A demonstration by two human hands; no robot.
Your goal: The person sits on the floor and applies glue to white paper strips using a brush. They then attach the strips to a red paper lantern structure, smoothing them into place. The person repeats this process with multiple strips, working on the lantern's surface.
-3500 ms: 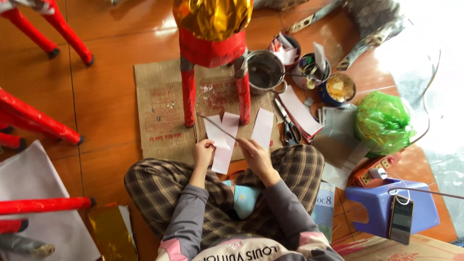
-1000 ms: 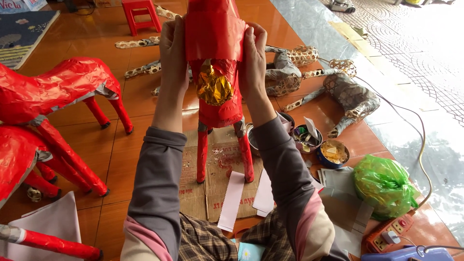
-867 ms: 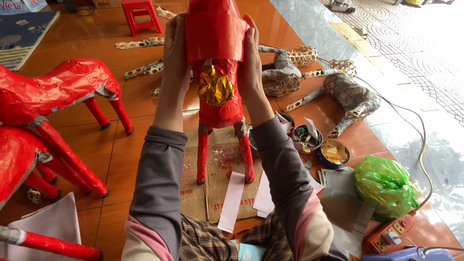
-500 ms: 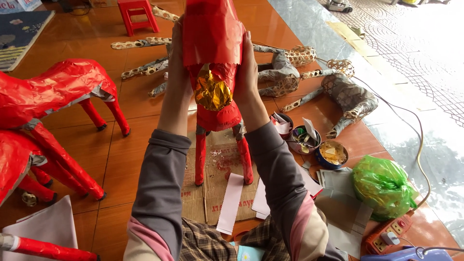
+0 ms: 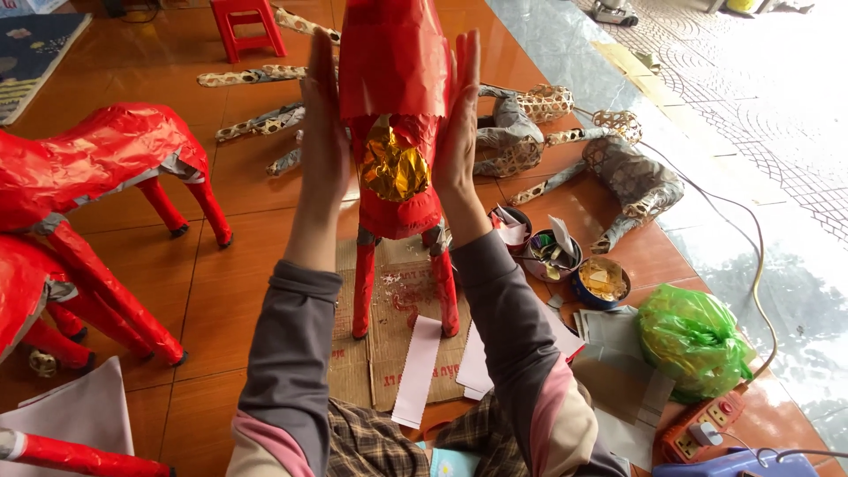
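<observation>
A red paper-covered animal figure (image 5: 395, 132) with a gold foil patch (image 5: 391, 165) on its rear stands on a piece of brown cardboard (image 5: 389, 336) in front of me. My left hand (image 5: 322, 124) lies flat against its left flank. My right hand (image 5: 458, 124) presses flat on the right flank, fingers straight up. Both palms smooth the red paper on its body. White paper strips (image 5: 417, 371) lie on the cardboard by the figure's hind legs.
Two more red figures (image 5: 106, 168) stand at the left. Bare woven animal frames (image 5: 618, 168) lie further back on the right. Small bowls (image 5: 601, 283), a green plastic bag (image 5: 693, 340), a power strip (image 5: 702, 433) and a red stool (image 5: 247, 22) sit on the wooden floor.
3.5 s ago both hands held a white paper strip low over my lap. They rose onto the figure's sides, and in the last second slid slightly along its flanks.
</observation>
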